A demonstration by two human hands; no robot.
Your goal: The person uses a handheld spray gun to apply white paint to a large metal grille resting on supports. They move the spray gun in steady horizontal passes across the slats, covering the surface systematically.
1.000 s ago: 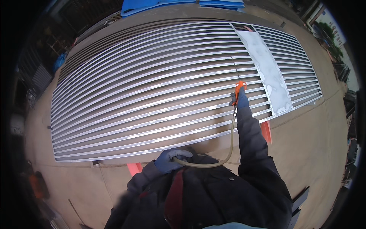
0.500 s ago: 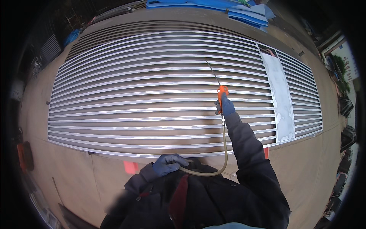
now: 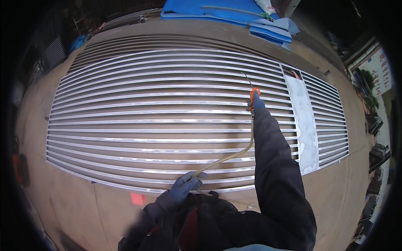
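The right hand (image 3: 257, 102) is holding an orange blow gun (image 3: 254, 90) over a slatted metal frame (image 3: 192, 111).
Fingers are wrapping round the gun; the left hand (image 3: 182, 186) is clasping its hose (image 3: 252, 131).

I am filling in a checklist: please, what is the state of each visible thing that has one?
Gun: held, trigger hidden
Hose: bent, joined to gun
Left hand: gloved, closed around hose
Right hand: gloved, gripping gun
Grille: laid flat
Panel: cloudy, patchy
Blue sheets: piled

Orange gun (image 3: 253, 92) over slatted panel (image 3: 180, 111)
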